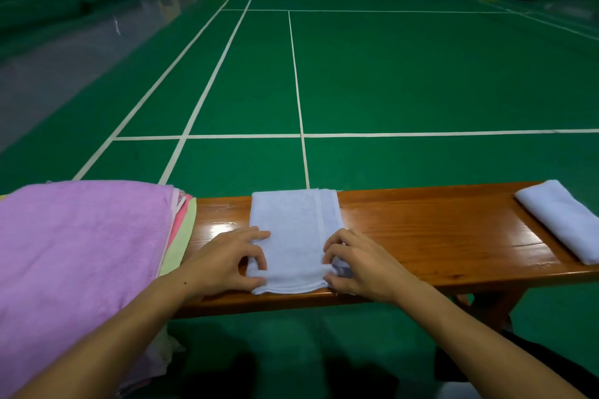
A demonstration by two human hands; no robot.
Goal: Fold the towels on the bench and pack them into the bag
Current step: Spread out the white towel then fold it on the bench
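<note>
The left hand [227, 261] and the right hand [356, 264] both work the near end of a pale blue towel [293, 230] that lies across the wooden worktop [421, 236], already narrowed to a long strip running away from the person. The left hand pinches the towel's near left corner between thumb and curled fingers; the right hand has its fingers curled onto the near right corner, where the cloth bunches a little, thumb under the edge. Neither hand is spread flat: each grips cloth, apparently ready to lift the near end and carry it over toward the far end. By that reading this towel is partly folded, with at least one more fold to make. Well off to the right of the right hand, a second pale blue towel [560, 220] lies folded into a compact bundle on the worktop, so one piece looks done. Just to the left of the left hand sits a stack of towels [81, 253], purple on top with pink and pale green edges showing beneath; these look not yet folded small. No bag is in view, so packing seems not yet begun, and most of the task remains.
</note>
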